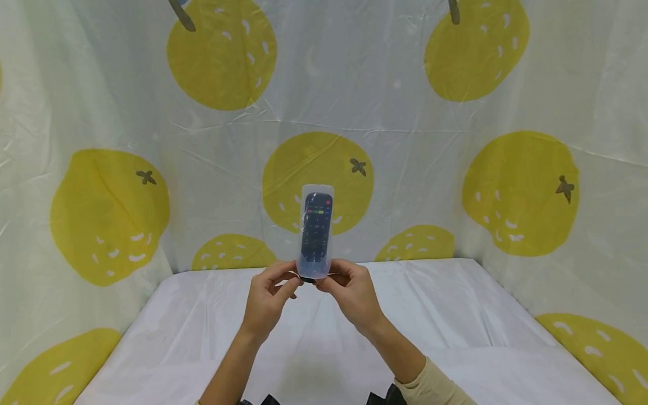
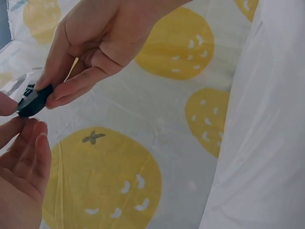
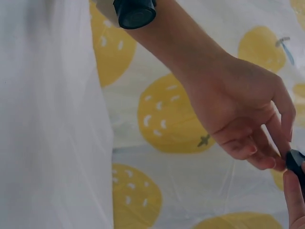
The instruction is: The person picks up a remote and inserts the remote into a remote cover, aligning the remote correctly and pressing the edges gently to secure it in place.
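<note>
A dark remote control (image 1: 316, 228) with small coloured buttons stands nearly upright in a clear plastic sleeve (image 1: 316, 266). Its button side faces the head camera. My left hand (image 1: 268, 292) pinches the lower left corner between thumb and fingers. On the opposite lower corner, my right hand (image 1: 354, 292) grips with thumb and fingertips. A dark end of the remote pokes out below the sleeve between the two thumbs. Both wrist views show only that dark end, the remote (image 2: 35, 101) at the left edge of one and the remote (image 3: 295, 162) at the right edge of the other.
A white-covered table (image 1: 324, 349) lies beneath the hands. Behind it and at both sides hangs a pale curtain (image 1: 395, 185) printed with big yellow fruit. Dark pieces (image 1: 387, 395) show at the bottom edge, near a beige sleeve cuff (image 1: 430, 385).
</note>
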`<state>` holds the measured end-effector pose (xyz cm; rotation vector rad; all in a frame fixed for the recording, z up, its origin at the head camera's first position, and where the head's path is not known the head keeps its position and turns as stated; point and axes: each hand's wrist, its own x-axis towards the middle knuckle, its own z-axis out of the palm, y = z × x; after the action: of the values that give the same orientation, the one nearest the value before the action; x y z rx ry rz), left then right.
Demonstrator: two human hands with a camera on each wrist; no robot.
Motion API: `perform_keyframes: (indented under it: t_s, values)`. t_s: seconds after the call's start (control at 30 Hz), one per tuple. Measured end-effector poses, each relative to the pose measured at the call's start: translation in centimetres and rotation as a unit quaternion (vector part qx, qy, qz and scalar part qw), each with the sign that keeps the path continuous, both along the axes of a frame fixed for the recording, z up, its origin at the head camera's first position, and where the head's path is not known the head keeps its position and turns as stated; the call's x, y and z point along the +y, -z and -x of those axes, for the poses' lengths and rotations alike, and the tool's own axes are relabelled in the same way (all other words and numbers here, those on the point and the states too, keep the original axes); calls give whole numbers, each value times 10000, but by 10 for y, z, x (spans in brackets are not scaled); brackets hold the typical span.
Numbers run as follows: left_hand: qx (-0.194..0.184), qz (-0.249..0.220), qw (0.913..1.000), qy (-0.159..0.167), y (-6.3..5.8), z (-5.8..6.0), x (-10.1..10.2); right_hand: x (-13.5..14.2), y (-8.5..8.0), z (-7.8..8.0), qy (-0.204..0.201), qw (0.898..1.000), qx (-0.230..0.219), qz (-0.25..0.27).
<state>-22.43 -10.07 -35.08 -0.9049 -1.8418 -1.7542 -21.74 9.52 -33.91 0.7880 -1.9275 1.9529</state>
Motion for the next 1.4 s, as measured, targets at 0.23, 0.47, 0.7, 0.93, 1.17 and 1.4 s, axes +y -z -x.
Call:
perform_keyframes:
  t_s: [0.23,0.47,0.7,0.93,1.17,1.4]
  values:
    - [-21,286,9996,54,2,2,2,3,-1,1,-96,9999,-110,27]
    - [-145,-42,9996,219,1,-1,6,5,0,2,-88,9998,-67,-186]
    - [-599,-604,9952,486,-3,-7,12,10,-3,1,-173,9997,156,-105]
    - [-797,-781,9922,547,-1,-10,17,19,-9,0,81,9984,78,551]
    - [-781,-657,9926,659,2,-11,21,20,-12,2,312,9968,-113,726]
    - [-840,-644,9923,648,3,-11,22,17,-10,1,375,9951,-83,912]
